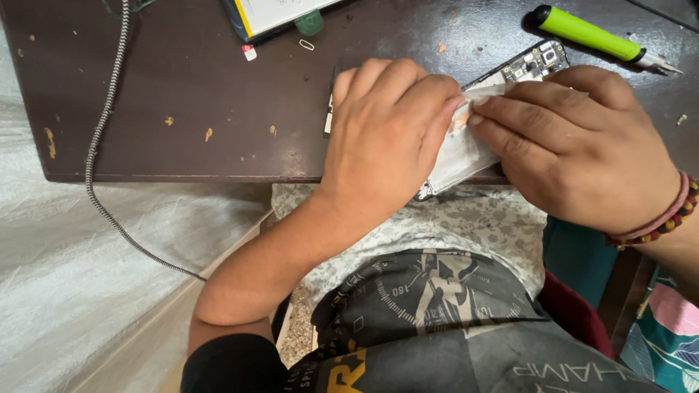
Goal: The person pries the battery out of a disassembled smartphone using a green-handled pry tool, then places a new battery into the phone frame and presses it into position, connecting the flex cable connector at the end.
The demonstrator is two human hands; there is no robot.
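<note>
An opened phone (466, 149) with its back off lies at the front edge of the dark brown table (218, 94); its circuit board and camera module (535, 62) show at the far end. My left hand (382, 138) covers the phone's left side and presses it down. My right hand (582, 142) rests on the phone's right side, fingertips pinching a thin whitish strip (484, 92) on the phone's inner surface, right against my left fingertips. Most of the phone is hidden under both hands.
A green-handled tool with a metal tip (597, 36) lies at the back right. A flat white-and-yellow part (273, 14) sits at the back edge, with a small white-and-red chip (249, 52) and a metal clip (306, 45) near it. A braided cable (102, 131) hangs off the table's left side.
</note>
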